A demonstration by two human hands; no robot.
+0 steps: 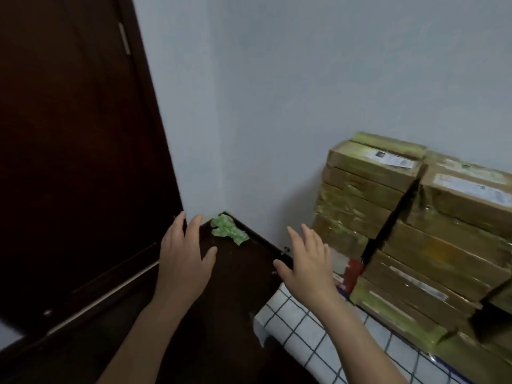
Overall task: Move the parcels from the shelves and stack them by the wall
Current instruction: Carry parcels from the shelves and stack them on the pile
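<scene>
Two hands reach forward into a room corner, the left hand (182,253) and the right hand (307,259), both palm down with fingers straight and spread, well apart from each other and holding nothing. The parcels (401,231) stand in two stacks against the pale wall (277,92) on the right. In the nearer left stack (357,195) four flat boxes can be counted one on another, and anything lower is hidden behind the right hand. The right stack (448,245) shows at least four more, while further boxes at the frame's edge are too blurred to count. Each parcel is a flat brown cardboard box bound with yellowish-green tape. The two top boxes and one lower box in the right stack carry a white printed label, too blurred to read. A narrow dark gap runs between the two stacks. They sit at the far end of one white cloth with a dark grid (310,333). One small red-and-white thing (350,270) lies between the right hand and the stacks, too unclear to name. One crumpled green scrap (228,228) lies in the corner on a dark brown surface (241,286), and it cannot be told whether that surface is floor or furniture. One dark wooden door (69,134) fills the left side, and the left hand's fingertips show against its edge.
</scene>
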